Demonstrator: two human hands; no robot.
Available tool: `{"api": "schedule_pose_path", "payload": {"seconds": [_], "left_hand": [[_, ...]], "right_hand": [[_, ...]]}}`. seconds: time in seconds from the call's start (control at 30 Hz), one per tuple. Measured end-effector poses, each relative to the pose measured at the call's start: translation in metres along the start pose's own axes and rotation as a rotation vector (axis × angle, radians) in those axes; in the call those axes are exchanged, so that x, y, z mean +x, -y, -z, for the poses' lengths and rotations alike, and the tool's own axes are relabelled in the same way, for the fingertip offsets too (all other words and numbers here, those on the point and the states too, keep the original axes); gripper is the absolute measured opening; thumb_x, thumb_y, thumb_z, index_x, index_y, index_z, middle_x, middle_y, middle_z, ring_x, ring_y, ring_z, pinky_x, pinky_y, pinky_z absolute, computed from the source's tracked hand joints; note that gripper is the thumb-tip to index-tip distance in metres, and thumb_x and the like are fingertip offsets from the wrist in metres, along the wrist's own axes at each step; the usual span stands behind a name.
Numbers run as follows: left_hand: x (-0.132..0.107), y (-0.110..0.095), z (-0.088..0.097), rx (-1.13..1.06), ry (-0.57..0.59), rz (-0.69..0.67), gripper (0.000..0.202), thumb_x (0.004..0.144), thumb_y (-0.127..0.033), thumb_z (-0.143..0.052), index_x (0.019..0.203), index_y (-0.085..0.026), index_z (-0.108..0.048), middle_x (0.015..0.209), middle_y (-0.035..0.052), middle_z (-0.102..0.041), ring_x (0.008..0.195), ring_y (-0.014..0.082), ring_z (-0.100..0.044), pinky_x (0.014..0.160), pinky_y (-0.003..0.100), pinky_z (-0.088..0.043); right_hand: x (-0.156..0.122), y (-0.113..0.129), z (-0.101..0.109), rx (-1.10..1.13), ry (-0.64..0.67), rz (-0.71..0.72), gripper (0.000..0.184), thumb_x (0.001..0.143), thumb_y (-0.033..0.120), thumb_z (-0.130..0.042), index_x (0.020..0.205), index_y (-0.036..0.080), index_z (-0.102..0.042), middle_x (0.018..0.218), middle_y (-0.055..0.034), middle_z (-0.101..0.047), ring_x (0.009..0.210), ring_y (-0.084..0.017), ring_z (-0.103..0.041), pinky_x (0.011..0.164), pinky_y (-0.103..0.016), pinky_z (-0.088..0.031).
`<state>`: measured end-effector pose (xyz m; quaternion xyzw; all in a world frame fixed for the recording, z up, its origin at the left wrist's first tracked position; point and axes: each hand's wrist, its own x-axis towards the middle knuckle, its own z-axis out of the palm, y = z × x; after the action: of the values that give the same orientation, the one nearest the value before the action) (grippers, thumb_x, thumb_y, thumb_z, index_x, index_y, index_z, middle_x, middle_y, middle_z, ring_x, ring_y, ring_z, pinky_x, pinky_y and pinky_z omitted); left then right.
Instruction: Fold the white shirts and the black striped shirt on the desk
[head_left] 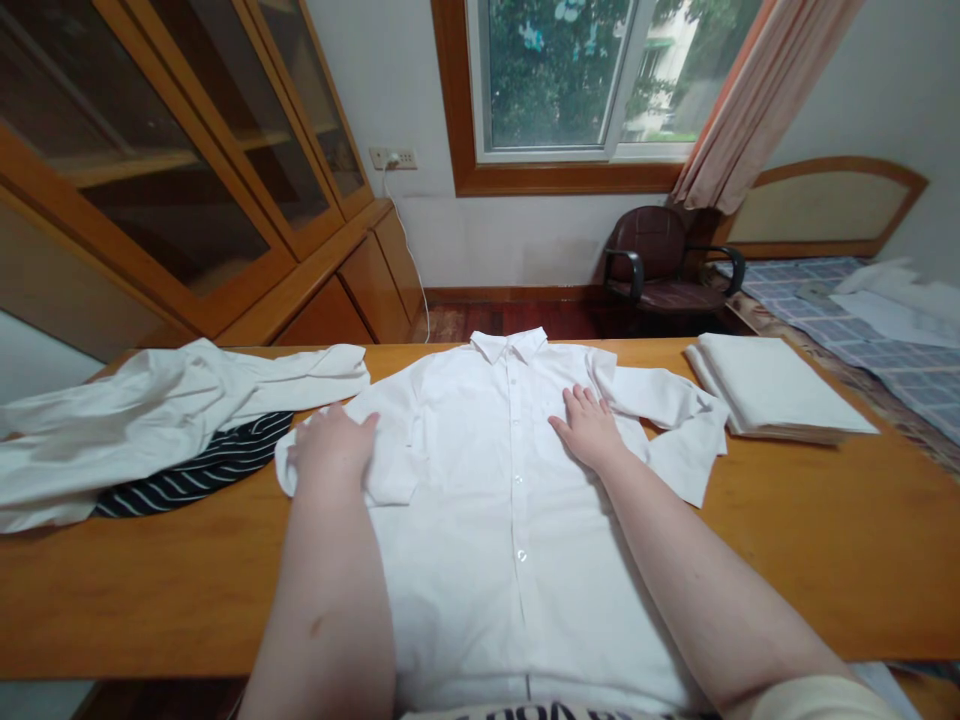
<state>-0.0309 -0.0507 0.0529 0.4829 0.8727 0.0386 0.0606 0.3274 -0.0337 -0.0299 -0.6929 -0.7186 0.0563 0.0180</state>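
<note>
A white button-up shirt [465,500] lies front side up on the wooden table, its collar toward the far edge. Its body reaches to the near edge. On the shirt's sleeve at the left, which is folded back on itself, rests my left hand [335,440], thumb spread and fingers over the cloth. The fingertips are partly hidden. My right hand [589,428] is flat on the chest at the right of the button line, fingers stretched out. Beyond it, the other sleeve [679,425] lies bent and creased on the table.
At the left of the wooden table [787,540] lie a rumpled white garment [172,400] and black striped cloth [202,470]. A stack of folded white cloth [780,385] sits at the right. Behind are a cabinet [300,270], a chair [667,260] and a bed [862,310].
</note>
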Motion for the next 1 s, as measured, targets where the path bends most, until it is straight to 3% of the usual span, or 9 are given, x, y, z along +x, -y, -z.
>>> {"api": "schedule_pose_path", "payload": {"seconds": [0.1, 0.2, 0.27, 0.4, 0.57, 0.67, 0.8, 0.87, 1.0], "left_hand": [[0.012, 0.023, 0.003, -0.05, 0.041, 0.273, 0.074, 0.079, -0.059, -0.042, 0.13, -0.006, -0.045, 0.131, 0.0296, -0.046, 0.119, 0.0453, -0.044, 0.087, 0.057, -0.042], [0.015, 0.034, -0.001, -0.074, 0.052, 0.358, 0.081, 0.076, -0.058, -0.045, 0.136, -0.005, -0.037, 0.141, 0.0323, -0.032, 0.124, 0.048, -0.037, 0.087, 0.059, -0.041], [0.016, 0.037, -0.003, -0.102, 0.077, 0.388, 0.082, 0.074, -0.052, -0.051, 0.138, -0.004, -0.033, 0.14, 0.0331, -0.032, 0.123, 0.0474, -0.039, 0.086, 0.057, -0.042], [0.016, 0.038, 0.002, -0.158, 0.105, 0.338, 0.067, 0.073, -0.032, -0.055, 0.132, -0.003, -0.041, 0.125, 0.0294, -0.052, 0.113, 0.0414, -0.053, 0.085, 0.049, -0.045], [0.008, 0.024, 0.009, -0.32, -0.075, 0.11, 0.046, 0.074, -0.029, -0.055, 0.117, -0.01, -0.056, 0.113, 0.0187, -0.063, 0.106, 0.0353, -0.057, 0.087, 0.044, -0.044], [0.001, 0.011, 0.008, -0.712, -0.109, 0.043, 0.026, 0.072, -0.032, -0.059, 0.093, -0.017, -0.063, 0.091, 0.0082, -0.066, 0.087, 0.0267, -0.062, 0.075, 0.035, -0.047], [-0.008, -0.004, 0.006, -1.483, 0.143, -0.031, 0.022, 0.064, -0.03, -0.068, 0.079, -0.02, -0.057, 0.066, -0.0029, -0.059, 0.058, 0.0132, -0.056, 0.054, 0.023, -0.043], [-0.013, -0.011, 0.005, -1.718, 0.269, -0.082, 0.026, 0.062, -0.027, -0.071, 0.083, -0.019, -0.058, 0.069, -0.0031, -0.062, 0.058, 0.0115, -0.057, 0.055, 0.021, -0.045], [-0.025, -0.028, 0.002, -1.95, 0.401, -0.095, 0.02, 0.071, -0.024, -0.067, 0.089, -0.018, -0.061, 0.079, 0.0002, -0.067, 0.072, 0.015, -0.064, 0.067, 0.026, -0.051]], "right_hand": [[0.0, -0.001, 0.0, 0.011, -0.002, 0.007, 0.067, 0.091, 0.05, -0.031, 0.145, 0.011, -0.027, 0.153, -0.0129, -0.023, 0.14, -0.027, -0.017, 0.111, -0.044, -0.013], [0.0, -0.001, 0.0, 0.014, -0.006, 0.009, 0.067, 0.091, 0.05, -0.032, 0.145, 0.011, -0.028, 0.153, -0.0132, -0.023, 0.14, -0.027, -0.017, 0.111, -0.044, -0.013], [0.0, -0.001, 0.0, 0.015, -0.003, 0.008, 0.067, 0.092, 0.05, -0.032, 0.145, 0.011, -0.028, 0.153, -0.0133, -0.024, 0.14, -0.027, -0.017, 0.111, -0.045, -0.013], [0.001, -0.002, -0.001, 0.019, -0.001, 0.011, 0.066, 0.092, 0.05, -0.032, 0.145, 0.011, -0.028, 0.153, -0.0136, -0.024, 0.14, -0.027, -0.017, 0.111, -0.045, -0.014], [0.001, -0.002, -0.001, 0.026, -0.019, 0.013, 0.066, 0.092, 0.05, -0.033, 0.144, 0.011, -0.029, 0.152, -0.0137, -0.025, 0.14, -0.027, -0.018, 0.111, -0.045, -0.014], [0.0, -0.002, -0.001, 0.032, -0.037, 0.024, 0.065, 0.091, 0.049, -0.035, 0.144, 0.011, -0.031, 0.152, -0.0145, -0.026, 0.139, -0.028, -0.019, 0.11, -0.046, -0.015], [0.001, -0.003, -0.002, 0.051, -0.048, 0.035, 0.064, 0.091, 0.047, -0.038, 0.142, 0.009, -0.033, 0.15, -0.0169, -0.028, 0.139, -0.029, -0.021, 0.11, -0.047, -0.016], [0.001, -0.003, -0.001, 0.075, -0.063, 0.038, 0.063, 0.09, 0.046, -0.041, 0.141, 0.009, -0.035, 0.149, -0.0183, -0.029, 0.138, -0.031, -0.022, 0.109, -0.049, -0.017], [0.0, -0.003, 0.006, 0.256, -0.114, 0.103, 0.053, 0.087, 0.038, -0.05, 0.133, 0.012, -0.047, 0.144, -0.0174, -0.04, 0.135, -0.032, -0.028, 0.109, -0.053, -0.018]]}}
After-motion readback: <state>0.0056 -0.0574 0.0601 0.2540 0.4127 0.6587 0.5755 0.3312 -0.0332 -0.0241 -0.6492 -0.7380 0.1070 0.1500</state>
